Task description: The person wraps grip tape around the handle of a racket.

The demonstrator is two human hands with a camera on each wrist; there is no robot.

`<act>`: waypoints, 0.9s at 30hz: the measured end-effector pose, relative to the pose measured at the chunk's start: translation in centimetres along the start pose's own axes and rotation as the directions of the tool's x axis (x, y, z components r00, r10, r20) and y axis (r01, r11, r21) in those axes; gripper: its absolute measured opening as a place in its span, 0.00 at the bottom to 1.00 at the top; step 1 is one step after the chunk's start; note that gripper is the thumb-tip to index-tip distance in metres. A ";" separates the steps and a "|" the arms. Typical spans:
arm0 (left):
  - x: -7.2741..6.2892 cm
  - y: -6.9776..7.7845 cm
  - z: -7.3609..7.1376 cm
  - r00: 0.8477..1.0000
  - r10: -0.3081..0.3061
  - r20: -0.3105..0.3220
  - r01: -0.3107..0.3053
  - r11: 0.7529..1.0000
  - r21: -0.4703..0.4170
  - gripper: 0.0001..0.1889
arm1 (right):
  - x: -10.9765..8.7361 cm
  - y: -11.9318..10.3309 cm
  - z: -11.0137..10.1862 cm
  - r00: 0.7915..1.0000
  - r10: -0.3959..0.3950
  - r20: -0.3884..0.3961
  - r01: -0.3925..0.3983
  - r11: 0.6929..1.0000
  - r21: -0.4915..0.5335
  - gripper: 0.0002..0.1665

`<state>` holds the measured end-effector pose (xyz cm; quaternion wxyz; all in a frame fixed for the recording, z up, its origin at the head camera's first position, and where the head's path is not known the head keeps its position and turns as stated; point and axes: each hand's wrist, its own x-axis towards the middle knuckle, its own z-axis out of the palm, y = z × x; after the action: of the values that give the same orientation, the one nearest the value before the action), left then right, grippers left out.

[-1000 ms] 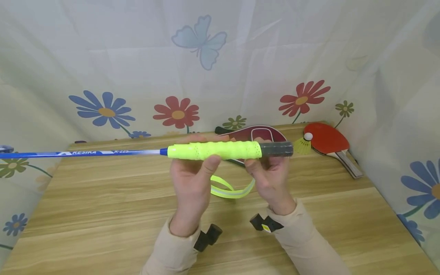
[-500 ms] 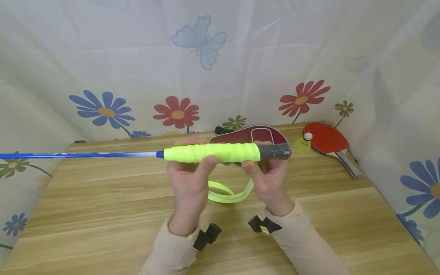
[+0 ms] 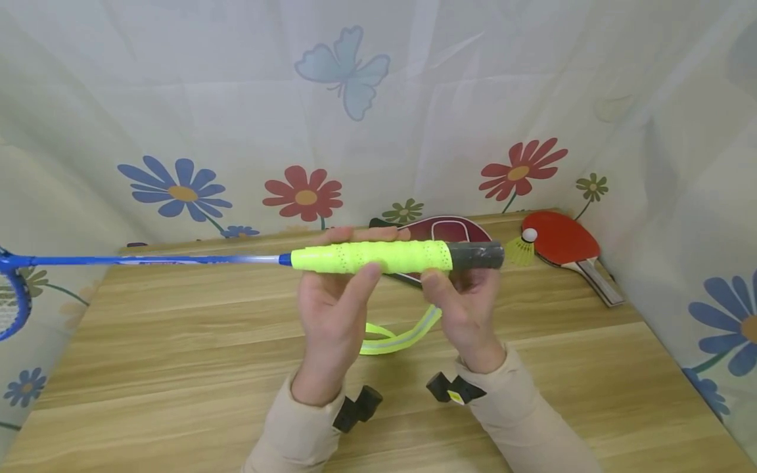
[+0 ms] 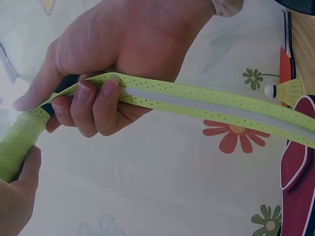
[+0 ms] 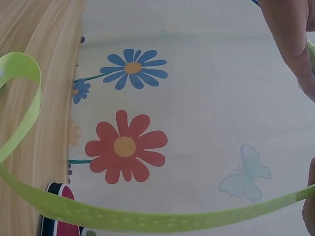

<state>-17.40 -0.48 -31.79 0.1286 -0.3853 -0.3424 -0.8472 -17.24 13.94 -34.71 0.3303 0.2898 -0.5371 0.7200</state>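
A badminton racket lies level across both hands, its blue shaft (image 3: 148,261) pointing left and part of its strung head (image 3: 18,299) showing at the left edge. Bright yellow overgrip tape (image 3: 390,257) covers most of the handle; the black butt end (image 3: 478,255) is bare. My left hand (image 3: 332,312) grips the wrapped part, thumb in front and fingers behind. At the end of the wrap, my right hand (image 3: 470,315) holds the handle with its thumb on the tape. In the left wrist view, its curled fingers (image 4: 83,110) pinch the loose tape strip (image 4: 211,105), which trails away in a loop.
On the wooden table (image 3: 177,368), a maroon case (image 3: 473,228) lies behind the hands. A yellow shuttlecock (image 3: 523,248) and a red table tennis bat (image 3: 558,240) are at the back right. Flower-printed curtain (image 3: 236,118) surrounds the table's back and sides.
The racket first drifts slightly left and down, then back right and up, turning so part of its head shows at the left. Both hands keep their hold; the hanging tape loop shifts a little.
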 end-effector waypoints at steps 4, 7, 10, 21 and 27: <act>0.1 0.0 -0.1 0.998 0.034 -0.046 -0.030 0.997 0.066 0.16 | 0.1 0.0 -0.1 0.995 0.050 0.086 -0.051 0.999 0.014 0.13; 0.1 0.1 -0.1 0.995 0.059 -0.081 -0.050 0.993 0.110 0.15 | 0.2 -0.1 -0.1 0.986 0.074 0.152 -0.080 0.996 0.029 0.11; 0.1 0.2 -0.2 0.993 0.075 -0.091 -0.064 0.990 0.122 0.16 | 0.3 -0.1 -0.2 0.979 0.081 0.188 -0.093 0.994 0.056 0.11; 0.1 0.1 0.0 0.991 0.074 -0.114 -0.062 0.993 0.101 0.18 | 0.4 -0.1 -0.6 0.964 0.143 0.224 -0.173 0.977 0.121 0.30; -0.2 0.1 0.0 0.984 0.049 -0.169 -0.031 0.993 0.112 0.19 | 0.7 -0.3 -0.5 0.967 0.141 0.210 -0.164 0.982 0.095 0.32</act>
<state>-17.24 -0.53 -31.86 0.1956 -0.3099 -0.3681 -0.8545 -17.44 14.62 -34.16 0.2005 0.3374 -0.5475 0.7391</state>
